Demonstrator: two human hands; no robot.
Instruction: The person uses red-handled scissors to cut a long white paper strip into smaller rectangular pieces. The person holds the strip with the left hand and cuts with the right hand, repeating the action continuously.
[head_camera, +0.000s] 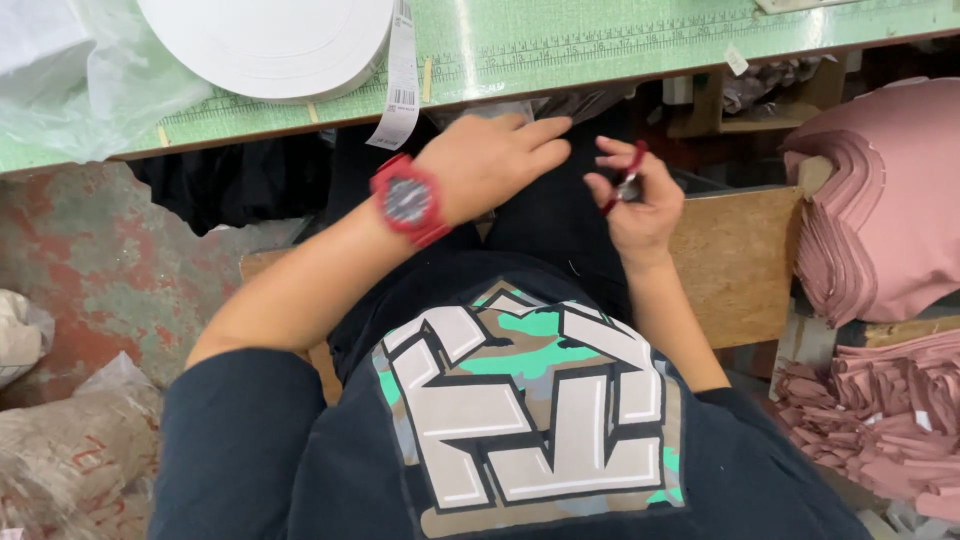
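Below the bench (560, 55) edge, the left hand (495, 160) lies flat and released on dark cloth (545, 215) — the right hand (635, 205), just beside it, grasps small red-handled snips (625, 178).

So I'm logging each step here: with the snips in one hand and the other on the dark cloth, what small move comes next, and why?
Probably bring the red-handled snips in the right hand down to the black fabric. The left hand lies flat on that fabric, pinning it, while the snips are held just above it, not touching.

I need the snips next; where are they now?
In the head view, the red-handled snips sit in the right hand, beside the left hand, over dark fabric.
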